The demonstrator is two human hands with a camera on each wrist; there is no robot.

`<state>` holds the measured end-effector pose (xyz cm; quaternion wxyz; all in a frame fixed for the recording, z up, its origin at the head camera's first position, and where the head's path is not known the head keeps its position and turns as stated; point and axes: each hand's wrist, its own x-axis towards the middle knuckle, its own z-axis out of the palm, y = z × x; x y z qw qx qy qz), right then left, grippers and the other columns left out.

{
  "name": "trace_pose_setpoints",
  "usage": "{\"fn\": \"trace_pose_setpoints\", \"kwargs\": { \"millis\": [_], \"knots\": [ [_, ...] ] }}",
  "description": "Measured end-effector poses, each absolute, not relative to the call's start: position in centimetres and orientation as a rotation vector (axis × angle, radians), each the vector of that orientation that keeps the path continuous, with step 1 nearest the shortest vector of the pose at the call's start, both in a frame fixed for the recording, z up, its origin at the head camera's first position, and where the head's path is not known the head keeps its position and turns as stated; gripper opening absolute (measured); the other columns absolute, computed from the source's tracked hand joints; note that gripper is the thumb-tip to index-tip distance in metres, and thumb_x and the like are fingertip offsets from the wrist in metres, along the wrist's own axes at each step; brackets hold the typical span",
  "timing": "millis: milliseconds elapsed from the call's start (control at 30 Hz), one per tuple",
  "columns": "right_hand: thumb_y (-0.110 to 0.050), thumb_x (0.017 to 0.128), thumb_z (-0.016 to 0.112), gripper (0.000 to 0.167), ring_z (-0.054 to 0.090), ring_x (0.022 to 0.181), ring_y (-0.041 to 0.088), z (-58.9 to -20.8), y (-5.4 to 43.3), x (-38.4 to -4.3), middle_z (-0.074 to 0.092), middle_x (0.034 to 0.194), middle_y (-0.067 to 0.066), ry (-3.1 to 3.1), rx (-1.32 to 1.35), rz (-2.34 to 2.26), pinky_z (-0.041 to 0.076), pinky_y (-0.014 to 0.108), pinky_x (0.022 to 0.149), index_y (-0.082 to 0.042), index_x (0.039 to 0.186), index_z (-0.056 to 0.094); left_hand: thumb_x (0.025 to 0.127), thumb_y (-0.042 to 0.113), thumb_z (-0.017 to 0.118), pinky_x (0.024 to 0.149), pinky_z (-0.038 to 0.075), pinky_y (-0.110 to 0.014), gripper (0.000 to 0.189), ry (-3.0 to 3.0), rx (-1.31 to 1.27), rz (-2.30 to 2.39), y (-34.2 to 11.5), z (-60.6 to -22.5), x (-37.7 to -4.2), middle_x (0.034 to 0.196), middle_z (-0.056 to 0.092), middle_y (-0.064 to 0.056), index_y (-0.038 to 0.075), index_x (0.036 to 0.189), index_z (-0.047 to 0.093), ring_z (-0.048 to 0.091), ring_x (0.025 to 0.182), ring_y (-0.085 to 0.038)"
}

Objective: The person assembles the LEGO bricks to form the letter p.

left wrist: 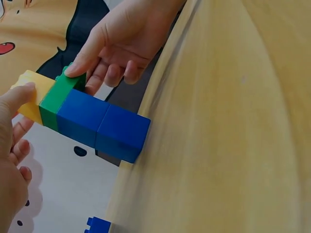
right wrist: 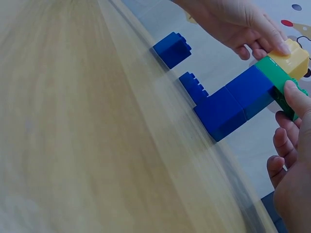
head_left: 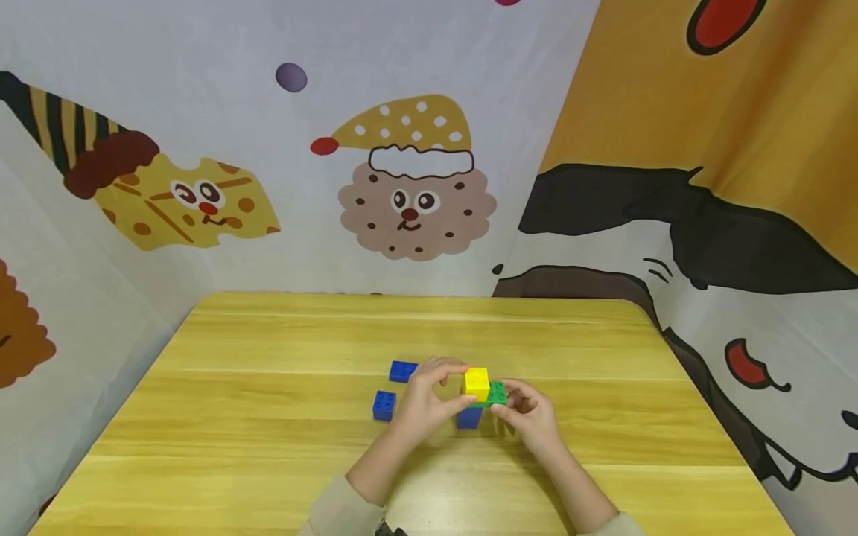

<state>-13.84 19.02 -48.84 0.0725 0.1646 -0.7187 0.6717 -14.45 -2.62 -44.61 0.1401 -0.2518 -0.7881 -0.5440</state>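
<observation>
A small tower of toy building bricks stands upright on the table. Its lower part is two blue bricks (left wrist: 102, 121), one on the other. Across their top lies a longer green brick (right wrist: 277, 73), which juts out to the right. On the green brick's left end sits a yellow brick (head_left: 477, 384). My left hand (head_left: 425, 398) pinches the yellow brick between thumb and fingers. From the right side, my right hand (head_left: 535, 418) pinches the jutting end of the green brick. In the head view the hands and upper bricks hide part of the blue ones.
Left of the tower lie two loose blue bricks: a farther one (head_left: 402, 371), partly behind my left hand, and a nearer one (head_left: 384, 405). The wooden table (head_left: 255, 447) reaches back to a cartoon-printed cloth (head_left: 281, 164).
</observation>
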Motion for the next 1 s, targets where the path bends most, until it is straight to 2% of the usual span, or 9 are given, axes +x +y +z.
{"fn": "trace_pose_setpoints", "kwargs": {
  "millis": [267, 533, 633, 700, 867, 1000],
  "knots": [
    [0.005, 0.082, 0.071, 0.034, 0.052, 0.065, 0.010, -48.8, 19.0, -13.7, 0.062, 0.080, 0.007, -2.197, 0.456, 2.002, 0.045, 0.021, 0.053, 0.009, 0.115, 0.061, 0.077, 0.022, 0.081, 0.068, 0.048, -0.041, 0.040, -2.222, -0.713, -1.608, -2.5, -45.0, -14.3, 0.112, 0.064, 0.010, 0.014, 0.113, 0.068, 0.053, 0.083, -0.031],
    [0.007, 0.081, 0.071, 0.034, 0.052, 0.065, 0.009, -48.6, 18.9, -13.8, 0.062, 0.078, 0.005, -2.219, 0.397, 1.997, 0.045, 0.020, 0.053, 0.010, 0.114, 0.061, 0.077, 0.026, 0.080, 0.081, 0.051, -0.045, 0.051, -2.255, -0.728, -1.564, -3.3, -45.3, -14.2, 0.113, 0.065, 0.006, 0.013, 0.123, 0.065, 0.056, 0.100, -0.022],
    [0.010, 0.080, 0.070, 0.034, 0.052, 0.065, 0.009, -48.1, 18.7, -13.6, 0.062, 0.078, 0.005, -2.219, 0.390, 1.996, 0.044, 0.020, 0.053, 0.012, 0.113, 0.060, 0.076, 0.023, 0.081, 0.082, 0.050, -0.045, 0.054, -2.255, -0.736, -1.562, -4.1, -45.3, -14.2, 0.111, 0.065, 0.009, 0.013, 0.126, 0.063, 0.056, 0.101, -0.023],
    [0.011, 0.080, 0.070, 0.034, 0.052, 0.065, 0.009, -47.5, 18.5, -13.3, 0.063, 0.078, 0.005, -2.212, 0.387, 1.997, 0.044, 0.020, 0.053, 0.014, 0.112, 0.060, 0.076, 0.022, 0.081, 0.082, 0.049, -0.040, 0.054, -2.246, -0.745, -1.548, -4.7, -45.3, -14.2, 0.111, 0.065, 0.010, 0.014, 0.126, 0.063, 0.055, 0.100, -0.024],
    [0.013, 0.079, 0.069, 0.034, 0.052, 0.065, 0.009, -46.4, 18.1, -12.8, 0.062, 0.077, 0.003, -2.195, 0.379, 2.006, 0.043, 0.019, 0.053, 0.016, 0.111, 0.059, 0.073, 0.016, 0.083, 0.082, 0.047, -0.030, 0.052, -2.223, -0.764, -1.544, -6.2, -45.5, -14.2, 0.109, 0.067, 0.006, 0.014, 0.123, 0.065, 0.054, 0.096, -0.023],
    [0.015, 0.079, 0.069, 0.034, 0.052, 0.064, 0.009, -46.6, 18.0, -12.8, 0.062, 0.076, 0.003, -2.178, 0.383, 2.016, 0.042, 0.019, 0.052, 0.016, 0.111, 0.058, 0.072, 0.010, 0.084, 0.084, 0.047, -0.034, 0.051, -2.197, -0.771, -1.580, -7.1, -45.4, -13.9, 0.107, 0.068, -0.002, 0.010, 0.120, 0.067, 0.054, 0.097, -0.024]
  ]
}}
